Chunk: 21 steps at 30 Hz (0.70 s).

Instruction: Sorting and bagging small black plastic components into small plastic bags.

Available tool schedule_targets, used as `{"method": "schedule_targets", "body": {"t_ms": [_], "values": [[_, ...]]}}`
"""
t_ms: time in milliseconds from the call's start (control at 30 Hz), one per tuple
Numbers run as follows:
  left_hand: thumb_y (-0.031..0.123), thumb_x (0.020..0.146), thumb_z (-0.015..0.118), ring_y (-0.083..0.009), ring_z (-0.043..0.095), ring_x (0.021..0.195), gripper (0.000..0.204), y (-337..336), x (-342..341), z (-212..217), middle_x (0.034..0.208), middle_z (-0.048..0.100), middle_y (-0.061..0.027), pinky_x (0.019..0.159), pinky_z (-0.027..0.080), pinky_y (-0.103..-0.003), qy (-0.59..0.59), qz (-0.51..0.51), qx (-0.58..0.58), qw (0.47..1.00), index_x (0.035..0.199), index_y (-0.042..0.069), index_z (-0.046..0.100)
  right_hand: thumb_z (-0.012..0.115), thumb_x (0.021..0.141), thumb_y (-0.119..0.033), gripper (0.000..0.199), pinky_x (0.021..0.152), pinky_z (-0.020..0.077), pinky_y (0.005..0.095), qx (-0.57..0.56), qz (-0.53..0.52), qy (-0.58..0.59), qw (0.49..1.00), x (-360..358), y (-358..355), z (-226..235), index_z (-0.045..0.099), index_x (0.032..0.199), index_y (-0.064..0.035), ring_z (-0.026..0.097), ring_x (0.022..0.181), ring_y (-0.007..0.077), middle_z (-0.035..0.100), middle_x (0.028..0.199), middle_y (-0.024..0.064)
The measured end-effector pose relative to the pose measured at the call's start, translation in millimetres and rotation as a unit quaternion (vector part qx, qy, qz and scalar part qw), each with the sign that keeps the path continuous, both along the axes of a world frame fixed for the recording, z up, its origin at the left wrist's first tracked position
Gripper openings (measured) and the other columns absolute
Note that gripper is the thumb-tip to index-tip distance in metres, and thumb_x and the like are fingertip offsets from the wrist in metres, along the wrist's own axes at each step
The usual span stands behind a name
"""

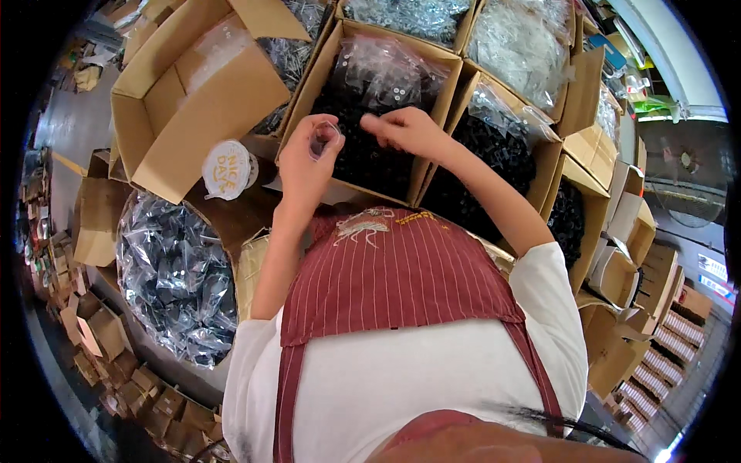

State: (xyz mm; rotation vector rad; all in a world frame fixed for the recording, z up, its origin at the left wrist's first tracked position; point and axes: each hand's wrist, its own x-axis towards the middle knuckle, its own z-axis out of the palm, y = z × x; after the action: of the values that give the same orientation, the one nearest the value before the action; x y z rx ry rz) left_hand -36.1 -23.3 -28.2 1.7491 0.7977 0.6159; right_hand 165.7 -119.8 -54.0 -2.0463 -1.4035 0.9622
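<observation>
My left hand [306, 157] is closed around a small clear plastic bag [323, 141], whose mouth shows as a round opening between thumb and fingers. To its right, my right hand [409, 131] is above a cardboard box [315, 86] of small black parts [378, 166]. Its fingers are bent together, and anything between them is too small to make out. The two hands are apart. Farther back in the same box lie clear bags [382, 69] with small pale round pieces and dark contents.
A lidded cup [226, 170] stands left of my left hand, beside an open carton [197, 96]. Filled clear bags [181, 270] heap in a round container at lower left. More boxes hold black parts [494, 154] and clear pieces [517, 50]. A fan [683, 166] is far right.
</observation>
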Motion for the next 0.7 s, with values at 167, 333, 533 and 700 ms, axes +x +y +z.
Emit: {"method": "schedule_targets", "body": {"t_ms": [167, 333, 533, 700], "values": [[0.003, 0.089, 0.069, -0.0081, 0.057, 0.087, 0.024, 1, 3, -9, 0.09, 0.061, 0.0004, 0.082, 0.047, -0.024, -0.03, 0.011, -0.026, 0.999, 0.112, 0.002, 0.064, 0.049, 0.101, -0.051, 0.063, 0.082, 0.0535, 0.0381, 0.016, -0.21, 0.618, 0.758, -2, -8, 8, 0.06, 0.119, 0.0078, 0.064, 0.102, 0.0313, 0.062, 0.106, 0.0195], [0.003, 0.089, 0.068, -0.0079, 0.057, 0.087, 0.024, -3, 6, -10, 0.092, 0.062, 0.0001, 0.082, 0.047, -0.024, -0.052, 0.003, -0.036, 0.998, 0.113, 0.002, 0.064, 0.039, 0.107, -0.034, 0.056, 0.113, 0.0421, 0.0453, 0.102, -0.187, 0.794, 0.57, -10, -20, 36, 0.045, 0.133, 0.0155, 0.049, 0.129, 0.0381, 0.051, 0.132, 0.0286], [0.005, 0.091, 0.068, -0.0085, 0.059, 0.091, 0.026, -1, 8, -15, 0.096, 0.063, -0.0011, 0.083, 0.048, -0.024, -0.052, -0.012, -0.031, 0.998, 0.116, 0.002, 0.063, 0.04, 0.102, -0.017, 0.049, 0.117, 0.0359, 0.0472, 0.147, -0.163, 0.757, 0.616, -14, -27, 61, 0.038, 0.138, 0.0168, 0.043, 0.136, 0.0402, 0.046, 0.141, 0.0293], [0.001, 0.091, 0.067, -0.0073, 0.057, 0.086, 0.024, -5, 12, -10, 0.091, 0.061, -0.0001, 0.082, 0.047, -0.023, -0.07, -0.003, -0.044, 0.997, 0.115, 0.001, 0.063, 0.039, 0.085, 0.002, 0.057, 0.119, 0.0335, 0.0476, 0.15, -0.145, 0.805, 0.555, -12, -30, 58, 0.035, 0.14, 0.0171, 0.039, 0.139, 0.041, 0.041, 0.145, 0.0296]]}}
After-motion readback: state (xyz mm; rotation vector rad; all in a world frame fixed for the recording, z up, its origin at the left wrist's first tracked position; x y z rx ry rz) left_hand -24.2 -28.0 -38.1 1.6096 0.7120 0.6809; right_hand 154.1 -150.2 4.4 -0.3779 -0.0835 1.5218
